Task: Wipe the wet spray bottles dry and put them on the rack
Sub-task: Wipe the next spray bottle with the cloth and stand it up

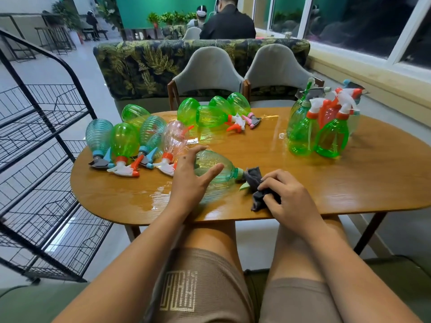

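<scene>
A green spray bottle (pixel 215 170) lies on its side on the wooden table (pixel 349 183), nozzle pointing right. My left hand (pixel 191 180) rests on its body with fingers spread and straight. My right hand (pixel 286 197) grips a dark grey cloth (pixel 256 185) bunched around the bottle's nozzle. Several more bottles lie on their sides at the left (pixel 126 143) and at the back middle (pixel 210 115). A cluster of upright bottles (pixel 324 129) stands at the right. The black wire rack (pixel 46 159) stands left of the table.
Water pools on the table near the front edge (pixel 158 197) and at the back. Two grey chairs (pixel 207 73) stand behind the table, before a leaf-patterned sofa back. People sit farther off. A window ledge runs along the right.
</scene>
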